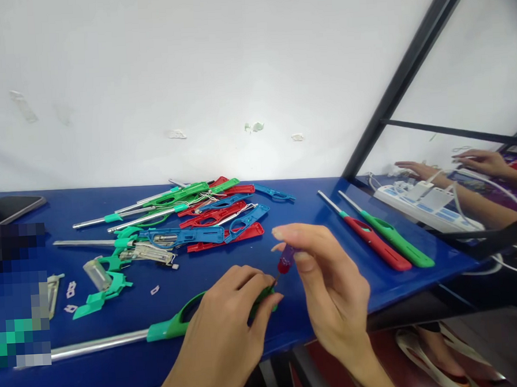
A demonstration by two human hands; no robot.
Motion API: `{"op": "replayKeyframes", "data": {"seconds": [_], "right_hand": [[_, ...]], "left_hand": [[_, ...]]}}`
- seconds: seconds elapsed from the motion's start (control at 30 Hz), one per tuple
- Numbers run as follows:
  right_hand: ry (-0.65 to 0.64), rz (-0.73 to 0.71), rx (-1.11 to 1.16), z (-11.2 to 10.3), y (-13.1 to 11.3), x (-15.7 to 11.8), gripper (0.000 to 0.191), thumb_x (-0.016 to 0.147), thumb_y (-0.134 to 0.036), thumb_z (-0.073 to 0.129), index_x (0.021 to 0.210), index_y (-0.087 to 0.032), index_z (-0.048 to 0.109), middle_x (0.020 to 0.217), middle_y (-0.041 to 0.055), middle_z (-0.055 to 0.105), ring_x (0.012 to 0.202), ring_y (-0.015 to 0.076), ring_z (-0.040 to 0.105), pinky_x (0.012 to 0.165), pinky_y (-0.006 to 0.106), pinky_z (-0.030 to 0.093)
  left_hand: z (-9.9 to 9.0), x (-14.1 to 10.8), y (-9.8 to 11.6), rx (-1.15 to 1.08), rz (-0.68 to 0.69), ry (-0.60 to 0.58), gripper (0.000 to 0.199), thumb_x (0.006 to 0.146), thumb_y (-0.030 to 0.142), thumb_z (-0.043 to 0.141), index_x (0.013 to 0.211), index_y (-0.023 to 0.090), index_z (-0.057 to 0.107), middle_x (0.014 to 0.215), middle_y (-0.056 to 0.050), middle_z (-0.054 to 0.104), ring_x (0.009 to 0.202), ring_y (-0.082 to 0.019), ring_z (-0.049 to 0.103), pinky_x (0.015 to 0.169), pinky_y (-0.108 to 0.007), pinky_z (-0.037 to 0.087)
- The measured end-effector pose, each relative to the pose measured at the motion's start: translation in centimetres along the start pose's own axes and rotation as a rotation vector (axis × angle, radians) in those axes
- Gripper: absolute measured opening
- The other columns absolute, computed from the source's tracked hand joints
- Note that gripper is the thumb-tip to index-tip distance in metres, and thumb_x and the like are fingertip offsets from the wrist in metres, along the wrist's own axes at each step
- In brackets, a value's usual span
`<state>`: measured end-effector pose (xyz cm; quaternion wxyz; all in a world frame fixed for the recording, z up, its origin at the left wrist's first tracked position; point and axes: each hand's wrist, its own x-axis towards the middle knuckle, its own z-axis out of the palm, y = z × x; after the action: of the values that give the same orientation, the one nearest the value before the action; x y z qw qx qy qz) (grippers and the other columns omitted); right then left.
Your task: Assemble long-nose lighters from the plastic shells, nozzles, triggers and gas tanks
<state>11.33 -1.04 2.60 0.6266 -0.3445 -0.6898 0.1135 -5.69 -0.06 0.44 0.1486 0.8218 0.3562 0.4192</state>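
A green long-nosed lighter (172, 327) lies near the front edge of the blue table, its metal tube pointing left. My left hand (232, 310) is closed round its handle, covering much of it. My right hand (330, 282) pinches a small screwdriver (285, 258) with a purple and red handle between thumb and fingers. The screwdriver's thin tip meets the handle's right end, by my left fingertips. Behind lies a pile of opened red, green and blue lighter shells (191, 235) with metal tubes. Loose inner parts (98, 275) and teal pieces (91, 305) are at the left.
Two whole lighters, red (374, 242) and green (397, 241), lie at the right. A phone (12, 209) is at the back left. Beyond a black frame (402, 73) are a power strip (428, 207), white cables and another person's hands (482, 161). Feet in light shoes show below.
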Motion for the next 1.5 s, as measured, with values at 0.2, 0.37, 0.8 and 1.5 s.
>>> {"op": "replayKeyframes", "data": {"seconds": [0.2, 0.37, 0.8, 1.5], "right_hand": [[0.050, -0.012, 0.113, 1.1, -0.6, -0.3, 0.045, 0.104, -0.007, 0.071, 0.132, -0.040, 0.079, 0.108, 0.0009, 0.078, 0.094, 0.0203, 0.071, 0.077, 0.036, 0.062], [0.084, 0.004, 0.118, 1.1, -0.2, -0.2, 0.040, 0.102, -0.016, 0.079, 0.131, -0.043, 0.081, 0.108, 0.0021, 0.070, 0.094, 0.0200, 0.067, 0.078, 0.035, 0.061], [0.041, 0.062, 0.104, 0.5, -0.8, 0.6, 0.037, 0.105, -0.012, 0.070, 0.127, -0.039, 0.082, 0.112, -0.0015, 0.071, 0.098, 0.0160, 0.067, 0.087, 0.031, 0.059], [0.141, 0.002, -0.077, 0.4, -1.2, 0.4, 0.038, 0.100, -0.010, 0.077, 0.124, -0.039, 0.084, 0.101, -0.0029, 0.074, 0.092, 0.0167, 0.067, 0.082, 0.030, 0.060]], "left_hand": [[-0.1, 0.2, -0.3, -0.015, 0.050, -0.023, 0.031, 0.108, 0.008, 0.049, 0.104, 0.025, 0.075, 0.099, -0.002, 0.077, 0.086, -0.020, 0.078, 0.073, -0.032, 0.062], [-0.1, 0.0, -0.3, 0.016, 0.064, -0.036, 0.040, 0.104, 0.001, 0.042, 0.101, 0.024, 0.075, 0.092, -0.002, 0.072, 0.079, -0.021, 0.073, 0.066, -0.032, 0.058], [-0.7, 0.1, 0.6, -0.017, -0.136, -0.188, 0.029, 0.112, 0.018, 0.041, 0.112, 0.026, 0.069, 0.103, -0.003, 0.072, 0.094, -0.026, 0.072, 0.079, -0.041, 0.058], [-0.2, 0.2, -0.1, 0.047, -0.055, -0.173, 0.025, 0.112, 0.016, 0.050, 0.111, 0.027, 0.072, 0.108, -0.003, 0.074, 0.094, -0.027, 0.073, 0.079, -0.041, 0.057]]}}
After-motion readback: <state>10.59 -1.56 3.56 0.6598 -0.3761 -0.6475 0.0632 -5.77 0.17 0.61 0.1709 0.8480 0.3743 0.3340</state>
